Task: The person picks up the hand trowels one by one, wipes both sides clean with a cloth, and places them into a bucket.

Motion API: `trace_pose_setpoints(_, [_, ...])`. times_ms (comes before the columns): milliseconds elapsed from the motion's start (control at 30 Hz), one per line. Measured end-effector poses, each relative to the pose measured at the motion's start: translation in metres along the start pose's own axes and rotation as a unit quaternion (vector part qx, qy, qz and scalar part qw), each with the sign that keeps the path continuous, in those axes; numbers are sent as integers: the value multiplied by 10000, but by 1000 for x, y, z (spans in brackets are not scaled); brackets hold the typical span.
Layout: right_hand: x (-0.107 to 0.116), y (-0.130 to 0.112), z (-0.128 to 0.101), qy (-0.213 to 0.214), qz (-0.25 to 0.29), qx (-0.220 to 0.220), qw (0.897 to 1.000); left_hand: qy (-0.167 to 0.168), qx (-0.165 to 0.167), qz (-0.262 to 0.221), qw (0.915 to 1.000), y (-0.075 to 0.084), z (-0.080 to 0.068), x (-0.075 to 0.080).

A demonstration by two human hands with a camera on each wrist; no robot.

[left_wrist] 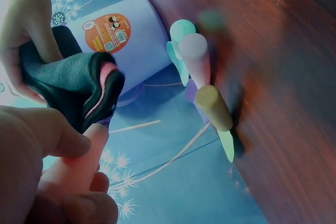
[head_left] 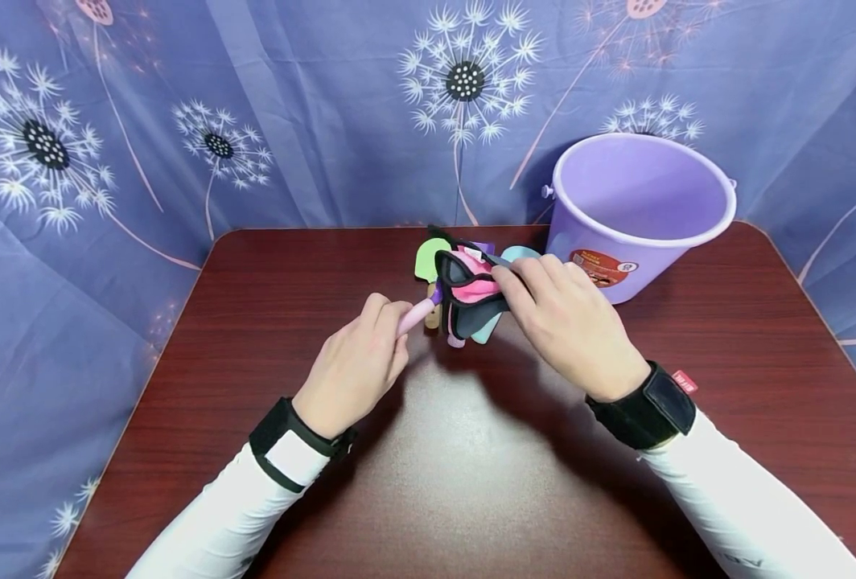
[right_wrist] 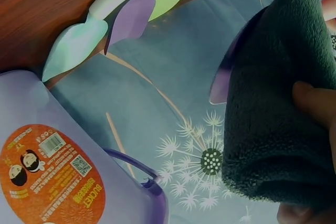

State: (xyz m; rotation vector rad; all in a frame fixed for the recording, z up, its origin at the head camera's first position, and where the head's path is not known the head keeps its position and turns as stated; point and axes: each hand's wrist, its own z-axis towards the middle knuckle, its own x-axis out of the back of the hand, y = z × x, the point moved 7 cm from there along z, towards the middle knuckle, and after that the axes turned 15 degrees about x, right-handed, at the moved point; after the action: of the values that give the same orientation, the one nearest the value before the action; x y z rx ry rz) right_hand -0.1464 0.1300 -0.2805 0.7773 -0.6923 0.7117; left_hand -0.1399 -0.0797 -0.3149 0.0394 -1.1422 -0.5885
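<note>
My left hand [head_left: 359, 362] grips the pink handle [left_wrist: 86, 156] of a spatula-like tool with a purple head. Around that head lies a folded cloth [head_left: 471, 289], dark grey and pink with black edging. My right hand [head_left: 573, 326] pinches the cloth from the other side, thumb on the near face. In the right wrist view a sliver of the purple head [right_wrist: 221, 85] shows past the cloth [right_wrist: 283, 93]; the rest is covered. Both hands are over the back middle of the table.
Under the cloth lie more such tools: a green one [head_left: 433, 259] with a wooden handle, a turquoise one [right_wrist: 76, 51] and a purple one [right_wrist: 131, 17]. A lilac bucket [head_left: 656, 261] with an orange label stands upright at the back right. Behind the table [head_left: 254, 322] hangs a blue dandelion-print curtain [head_left: 327, 96].
</note>
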Motion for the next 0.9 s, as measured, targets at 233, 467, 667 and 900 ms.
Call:
trace_pose_setpoints(233, [2, 11, -5, -1, 149, -448, 9989, 146, 33, -133, 9998, -2, -2, -1])
trace_pose_setpoints(467, [4, 21, -12, 285, 43, -802, 9964, 42, 163, -186, 9997, -5, -3, -1])
trace_pose_setpoints(667, [7, 24, -16, 465, 10, -1121, 9926, 89, 255, -207, 9994, -8, -3, 0])
trace_pose_setpoints(900, [7, 19, -17, 592, 178, -1244, 9903, 97, 667, -683, 9954, -12, -1, 0])
